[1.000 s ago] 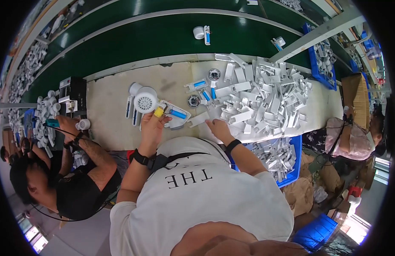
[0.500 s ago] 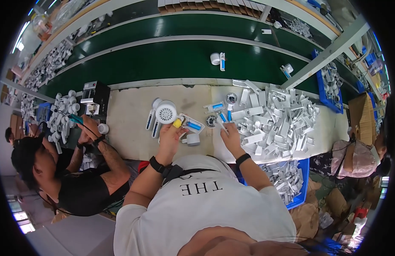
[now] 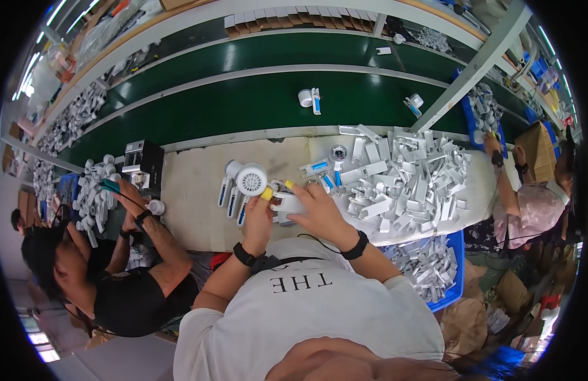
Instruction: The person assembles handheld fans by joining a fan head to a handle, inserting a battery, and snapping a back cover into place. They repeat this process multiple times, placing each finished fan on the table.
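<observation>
Both my hands meet over a small white plastic part (image 3: 286, 204) at the near edge of the beige worktop (image 3: 192, 197). My left hand (image 3: 260, 214) has a yellow cap on a fingertip and grips the part's left side. From the right, my right hand (image 3: 318, 206), also yellow-tipped, closes on the same part. Just beyond my left hand lies a round white grille piece (image 3: 251, 180) with several white and blue pieces (image 3: 230, 192) beside it. More blue and white parts (image 3: 319, 168) lie past my right hand.
A heap of white plastic casings (image 3: 408, 181) covers the worktop's right side. A blue bin (image 3: 434, 273) of casings sits below it. Green conveyor belts (image 3: 243, 101) run behind, carrying small white parts (image 3: 310, 98). A person (image 3: 116, 267) works at my left, another person (image 3: 529, 190) at far right.
My right hand has drawn back from the blue and white parts toward me and now joins my left hand on the white part. The view has shifted slightly.
</observation>
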### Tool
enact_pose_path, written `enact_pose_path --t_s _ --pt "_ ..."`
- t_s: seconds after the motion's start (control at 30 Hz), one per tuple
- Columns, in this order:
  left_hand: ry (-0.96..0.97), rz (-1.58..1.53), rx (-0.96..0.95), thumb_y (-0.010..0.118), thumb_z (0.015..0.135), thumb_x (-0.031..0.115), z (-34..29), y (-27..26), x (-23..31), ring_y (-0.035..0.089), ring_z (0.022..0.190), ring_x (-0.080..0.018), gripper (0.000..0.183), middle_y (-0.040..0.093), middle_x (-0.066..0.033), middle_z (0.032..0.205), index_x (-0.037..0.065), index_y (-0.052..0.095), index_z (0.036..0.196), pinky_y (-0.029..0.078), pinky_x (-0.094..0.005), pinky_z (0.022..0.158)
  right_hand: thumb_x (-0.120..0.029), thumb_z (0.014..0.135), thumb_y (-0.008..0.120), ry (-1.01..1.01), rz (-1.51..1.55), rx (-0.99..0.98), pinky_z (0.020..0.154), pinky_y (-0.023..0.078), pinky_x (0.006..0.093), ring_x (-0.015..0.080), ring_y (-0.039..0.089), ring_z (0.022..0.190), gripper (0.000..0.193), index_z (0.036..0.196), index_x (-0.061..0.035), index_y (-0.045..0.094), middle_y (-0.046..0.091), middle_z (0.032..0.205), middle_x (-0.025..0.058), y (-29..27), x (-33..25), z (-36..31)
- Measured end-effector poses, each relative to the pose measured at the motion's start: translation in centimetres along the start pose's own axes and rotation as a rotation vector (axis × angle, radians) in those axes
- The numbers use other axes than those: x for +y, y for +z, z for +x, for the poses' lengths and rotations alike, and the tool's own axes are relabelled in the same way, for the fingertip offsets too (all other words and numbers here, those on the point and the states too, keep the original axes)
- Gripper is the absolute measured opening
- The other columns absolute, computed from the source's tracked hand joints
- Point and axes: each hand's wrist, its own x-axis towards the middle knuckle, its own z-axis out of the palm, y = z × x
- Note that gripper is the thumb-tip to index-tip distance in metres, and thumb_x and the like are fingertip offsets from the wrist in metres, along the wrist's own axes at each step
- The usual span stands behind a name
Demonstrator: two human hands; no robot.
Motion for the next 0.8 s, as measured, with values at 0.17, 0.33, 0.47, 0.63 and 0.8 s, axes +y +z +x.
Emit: enact_pose_path --t_s 0.17,0.33,0.47,0.63,0.8 --pt "0.083 -0.068 -0.017 0.046 0.089 0.015 -0.8 0.7 -0.4 0.057 0.096 -0.0179 0.027 0.056 -0.0082 0.108 0.002 0.048 0.113 0.046 -0.0323 0.082 -0.015 0.069 0.069 -0.106 -0.034 0.225 0.083 0.043 0.0373 0.0331 0.049 0.1 0.057 0.121 -0.0074 0.046 0.049 0.114 0.0153 0.5 0.4 0.6" --pt "0.09 -0.06 0.022 0.047 0.089 0.015 -1.0 1.3 -0.1 0.055 0.098 -0.0186 0.027 0.055 -0.0079 0.109 0.002 0.048 0.113 0.044 -0.0347 0.085 -0.015 0.07 0.067 -0.157 -0.048 0.201 0.09 0.04 0.0387 0.0344 0.046 0.109 0.055 0.121 -0.0074 0.046 0.047 0.12 0.0166 0.8 0.1 0.9" --pt "0.104 -0.027 0.013 0.049 0.088 0.013 -1.1 1.4 -0.3 0.055 0.097 -0.0168 0.027 0.054 -0.007 0.11 0.002 0.047 0.113 0.043 -0.0329 0.084 -0.016 0.07 0.067 -0.18 -0.101 0.206 0.092 0.039 0.0397 0.0345 0.045 0.11 0.056 0.12 -0.0055 0.045 0.046 0.121 0.0164 0.8 -0.1 1.1" --pt "0.195 -0.058 0.077 0.053 0.085 0.006 -0.2 3.0 0.4 0.056 0.092 -0.0146 0.026 0.057 -0.0076 0.107 0.002 0.05 0.11 0.045 -0.0265 0.08 -0.017 0.07 0.067 -0.223 -0.113 0.209 0.093 0.037 0.04 0.034 0.045 0.11 0.055 0.119 -0.0044 0.045 0.046 0.12 0.0183 0.6 -0.8 2.2" --pt "0.277 0.022 -0.046 0.055 0.083 0.005 0.0 4.1 2.4 0.056 0.094 -0.0171 0.028 0.056 -0.0108 0.107 0.0 0.049 0.111 0.044 -0.0283 0.083 -0.02 0.079 0.063 0.009 0.36 0.251 0.081 0.045 0.0339 0.0232 0.055 0.096 0.043 0.116 -0.0046 0.048 0.053 0.111 0.0162 0.3 2.3 1.4"
